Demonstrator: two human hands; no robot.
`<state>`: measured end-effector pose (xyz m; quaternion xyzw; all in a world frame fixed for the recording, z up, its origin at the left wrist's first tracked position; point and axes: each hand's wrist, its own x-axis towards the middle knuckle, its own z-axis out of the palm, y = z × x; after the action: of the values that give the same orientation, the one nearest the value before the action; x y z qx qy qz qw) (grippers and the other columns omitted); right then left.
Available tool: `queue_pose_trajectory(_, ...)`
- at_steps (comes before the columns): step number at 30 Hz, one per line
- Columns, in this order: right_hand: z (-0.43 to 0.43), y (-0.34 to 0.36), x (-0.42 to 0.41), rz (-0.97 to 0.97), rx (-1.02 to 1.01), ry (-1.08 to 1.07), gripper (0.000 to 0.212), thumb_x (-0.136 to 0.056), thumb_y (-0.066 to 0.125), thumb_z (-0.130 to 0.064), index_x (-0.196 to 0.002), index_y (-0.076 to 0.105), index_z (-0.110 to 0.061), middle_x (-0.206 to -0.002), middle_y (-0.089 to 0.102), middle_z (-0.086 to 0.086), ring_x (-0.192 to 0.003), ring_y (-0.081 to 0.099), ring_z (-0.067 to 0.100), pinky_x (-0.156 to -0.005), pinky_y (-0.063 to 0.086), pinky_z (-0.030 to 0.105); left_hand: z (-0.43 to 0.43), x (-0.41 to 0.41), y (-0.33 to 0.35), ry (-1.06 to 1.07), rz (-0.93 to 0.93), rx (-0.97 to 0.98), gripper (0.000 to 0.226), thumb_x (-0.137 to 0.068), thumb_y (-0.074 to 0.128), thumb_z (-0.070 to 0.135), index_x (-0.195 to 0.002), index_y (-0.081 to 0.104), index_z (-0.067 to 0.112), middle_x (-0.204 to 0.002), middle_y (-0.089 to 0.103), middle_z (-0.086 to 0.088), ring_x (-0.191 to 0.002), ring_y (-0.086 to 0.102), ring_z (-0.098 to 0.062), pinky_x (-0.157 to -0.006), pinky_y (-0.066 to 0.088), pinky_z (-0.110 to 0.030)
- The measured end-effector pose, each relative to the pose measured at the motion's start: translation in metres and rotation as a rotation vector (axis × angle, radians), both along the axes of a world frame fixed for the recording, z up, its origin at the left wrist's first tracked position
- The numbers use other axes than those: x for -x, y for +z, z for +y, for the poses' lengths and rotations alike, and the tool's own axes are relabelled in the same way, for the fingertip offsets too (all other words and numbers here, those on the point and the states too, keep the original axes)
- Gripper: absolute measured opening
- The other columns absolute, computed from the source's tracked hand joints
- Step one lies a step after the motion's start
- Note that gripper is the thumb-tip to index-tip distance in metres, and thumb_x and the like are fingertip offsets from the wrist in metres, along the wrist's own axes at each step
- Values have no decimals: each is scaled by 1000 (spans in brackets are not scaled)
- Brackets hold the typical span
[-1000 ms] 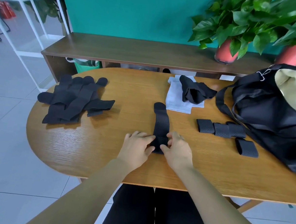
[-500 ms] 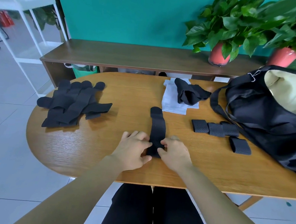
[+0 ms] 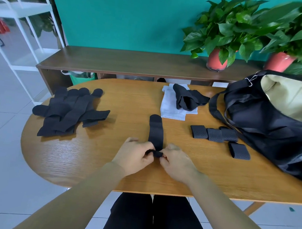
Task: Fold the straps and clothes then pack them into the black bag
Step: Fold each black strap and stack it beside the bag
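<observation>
A long black strap [image 3: 156, 130] lies lengthwise in the middle of the wooden table [image 3: 107, 165]. Its near end is curled up off the table. My left hand [image 3: 134, 157] and my right hand [image 3: 176, 163] pinch that curled end from either side. A heap of unfolded black straps [image 3: 66, 112] lies at the left. Several folded straps [image 3: 215, 134] sit at the right, beside the open black bag [image 3: 271, 122] with a pale lining. A white cloth [image 3: 174, 105] with a black garment [image 3: 188, 99] on top lies at the back.
A dark wooden bench [image 3: 132, 63] runs behind the table and carries two potted plants [image 3: 221, 38]. A white metal rack [image 3: 21, 33] stands at the far left. The bag's strap [image 3: 216, 111] loops onto the table near the folded straps.
Both hands went from pressing flat on the strap's near end to pinching it and curling it up off the table. The view shifted slightly.
</observation>
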<state>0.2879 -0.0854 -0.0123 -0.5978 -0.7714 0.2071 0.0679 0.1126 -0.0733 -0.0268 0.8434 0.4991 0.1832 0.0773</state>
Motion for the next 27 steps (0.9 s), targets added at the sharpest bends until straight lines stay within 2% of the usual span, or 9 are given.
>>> queue_pose_trajectory(2,4,-3,0,69,1,-73,25,-97,47,-28,-76,52,-17,-94,45,-1,-86,52,19,-76,45,33,2,-1,1,45,-105,78,17,-94,49,29,-104,62,26,-66,62,11,-67,60,-8,-95,42,-32)
queue_pose_trajectory(3,7,-4,1,106,10,-110,29,-97,48,-28,-71,49,-18,-91,47,0,-82,52,20,-73,45,33,4,-1,1,72,-161,126,17,-95,50,30,-106,61,26,-71,65,10,-70,61,-7,-88,47,-31)
queue_pose_trajectory(7,15,-7,5,178,4,-225,30,-97,50,-30,-74,56,-11,-83,54,1,-77,55,21,-70,47,34,8,-1,-3,194,-407,302,28,-93,59,21,-120,58,25,-92,66,8,-85,62,-2,-78,47,-13)
queue_pose_trajectory(10,20,-10,8,204,23,-298,33,-96,51,-32,-73,58,-9,-70,55,1,-68,54,19,-64,45,33,12,-2,-8,294,-504,343,33,-90,62,13,-122,60,21,-96,67,6,-87,62,-3,-75,43,-7)
queue_pose_trajectory(14,25,-10,10,229,49,-362,26,-95,54,-34,-84,65,-14,-76,63,1,-73,60,19,-64,48,29,18,-8,-13,382,-535,356,33,-90,64,16,-123,62,19,-101,69,3,-90,65,-8,-81,50,-19)
queue_pose_trajectory(18,29,-11,13,224,60,-398,23,-93,55,-36,-86,65,-17,-80,65,1,-77,62,19,-67,52,31,22,-9,-17,409,-498,316,30,-88,66,19,-117,67,19,-104,71,1,-92,66,-9,-84,53,-26)
queue_pose_trajectory(23,32,-14,16,183,36,-430,19,-91,58,-35,-83,59,-19,-81,65,1,-79,61,18,-68,52,31,24,-9,-23,422,-427,281,11,-85,68,22,-90,72,13,-92,73,-1,-87,68,-16,-80,56,-39)
queue_pose_trajectory(25,33,-16,17,168,11,-430,16,-91,58,-34,-89,59,-18,-85,65,0,-81,61,18,-70,53,32,25,-9,-23,422,-388,293,13,-85,68,24,-76,62,19,-83,70,0,-85,68,-22,-78,56,-42)
queue_pose_trajectory(27,33,-17,18,179,-16,-427,16,-91,59,-32,-100,56,-19,-92,64,0,-84,60,18,-72,52,32,27,-10,-22,419,-364,293,15,-85,68,26,-76,57,21,-80,67,2,-83,68,-23,-77,56,-43)
